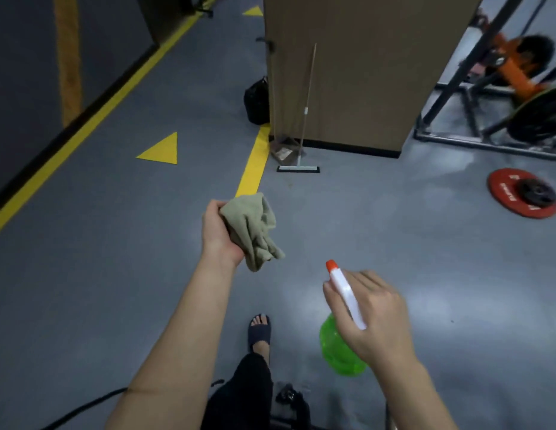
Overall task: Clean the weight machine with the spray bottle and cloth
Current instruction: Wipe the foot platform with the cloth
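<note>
My left hand (216, 234) grips a crumpled beige cloth (253, 231) at mid-frame, above the grey floor. Lower right, my right hand (373, 318) is wrapped around the neck of a spray bottle (340, 349) with a green body, white head and orange nozzle pointing up and away. The weight machine (500, 97), a black frame with orange parts and a dark plate, stands at the far right, well beyond both hands.
A tall brown pillar (357, 72) stands ahead with a squeegee mop (298, 167) leaning on it and a black bag (256, 102) beside it. A red weight plate (523, 193) lies on the floor at right. Yellow floor lines run left. My sandalled foot (259, 330) is below.
</note>
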The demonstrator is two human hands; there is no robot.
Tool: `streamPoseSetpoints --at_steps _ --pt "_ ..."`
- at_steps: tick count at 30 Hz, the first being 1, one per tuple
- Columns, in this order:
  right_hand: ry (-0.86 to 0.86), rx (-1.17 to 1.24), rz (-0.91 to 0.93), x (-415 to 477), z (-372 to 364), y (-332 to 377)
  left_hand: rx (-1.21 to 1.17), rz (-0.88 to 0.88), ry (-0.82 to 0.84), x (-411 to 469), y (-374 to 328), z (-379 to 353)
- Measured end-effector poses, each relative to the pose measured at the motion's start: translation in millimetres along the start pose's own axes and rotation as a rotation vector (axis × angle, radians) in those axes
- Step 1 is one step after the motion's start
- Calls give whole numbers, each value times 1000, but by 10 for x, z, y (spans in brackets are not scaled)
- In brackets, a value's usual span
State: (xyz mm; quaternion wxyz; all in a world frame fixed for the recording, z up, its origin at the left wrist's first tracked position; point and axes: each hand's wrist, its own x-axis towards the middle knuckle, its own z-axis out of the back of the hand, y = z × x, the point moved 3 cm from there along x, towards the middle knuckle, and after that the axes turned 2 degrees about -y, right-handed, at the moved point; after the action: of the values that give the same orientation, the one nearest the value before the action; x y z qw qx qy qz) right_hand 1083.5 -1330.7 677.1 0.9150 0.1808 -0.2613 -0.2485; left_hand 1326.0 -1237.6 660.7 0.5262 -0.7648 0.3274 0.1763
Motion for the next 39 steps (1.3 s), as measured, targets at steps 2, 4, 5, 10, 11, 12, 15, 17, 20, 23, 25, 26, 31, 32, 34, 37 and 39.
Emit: streamPoseSetpoints --at_steps 2,4,5,10,11,12,15,17,20,23,25,26,31,32,34,37,39 --pt "-17 120 -9 787 -432 -108 -5 33 18 671 -538 -311" --pt "-16 156 -27 1197 -574 -71 -60 21 60 926 -853 -463" --pt "17 194 -26 1490 -696 -17 -69 18 80 1129 -1082 -548" --pt "-12 377 4 2787 -1092 391 -175 -12 79 1882 -2077 -742" --pt "-6 387 28 3017 -1167 486 -174 -17 71 1935 -2243 -726" --pt "26 397 57 3219 -1272 634 -191 -45 79 1978 -2408 -659" --pt "144 468 191 3642 -1597 1262 -185 -285 -187 1977 -2958 -211" --pt "255 546 291 3872 -1891 1790 -219 -460 -398 1916 -3410 321" --pt "431 648 371 4100 -2327 2605 -375 -604 -522 1643 -3914 1179" --pt "674 721 473 4049 -2703 3383 -499 -737 -805 1229 -4064 2077" --pt "800 745 543 3931 -2923 3843 -621 -815 -965 954 -4044 2603" --pt "862 759 590 3823 -3061 4097 -716 -831 -1045 793 -3949 2907" --pt "1139 873 755 3161 -3473 4874 -1115 -934 -1233 252 -3447 3553" --pt "1209 904 821 3015 -3475 4994 -1141 -958 -1299 123 -3393 3589" --pt "1323 920 940 2822 -3460 5117 -1208 -1004 -1413 -75 -3351 3585" --pt "1485 946 1102 2722 -3397 5209 -1345 -1061 -1625 -389 -3201 3481" --pt "1572 971 1132 2700 -3389 5224 -1388 -1112 -1718 -557 -3053 3397"
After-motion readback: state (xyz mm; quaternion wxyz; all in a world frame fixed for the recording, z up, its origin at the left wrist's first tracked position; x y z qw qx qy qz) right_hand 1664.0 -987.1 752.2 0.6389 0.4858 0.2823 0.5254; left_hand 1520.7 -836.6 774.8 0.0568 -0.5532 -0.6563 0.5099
